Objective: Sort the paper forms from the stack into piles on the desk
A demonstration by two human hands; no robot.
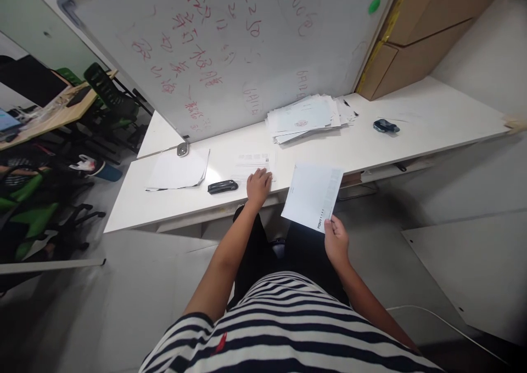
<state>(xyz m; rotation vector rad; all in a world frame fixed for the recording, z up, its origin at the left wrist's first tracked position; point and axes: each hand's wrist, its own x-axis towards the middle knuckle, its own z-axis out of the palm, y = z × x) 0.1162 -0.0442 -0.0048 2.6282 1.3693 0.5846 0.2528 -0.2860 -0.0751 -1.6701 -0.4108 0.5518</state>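
Note:
My left hand (258,189) rests on the white desk near its front edge, fingers stretched over a printed sheet (251,164) lying flat. Just left of that hand is a black stapler (223,186). Between the thumb and fingers of my right hand (336,241), a sheet of paper (310,192) is gripped at its lower right corner. It bears dark lettering and a pale printed band along the right side, and overlaps the desk edge from my view. Farther left lies a stack of white paper (179,170).
A whiteboard (230,49) with red writing stands along the desk's back. In front of it sits a loose pile of papers (304,118). To the right are a small dark blue object (386,126) and cardboard boxes (424,38). A round grey object (183,149) touches the paper stack.

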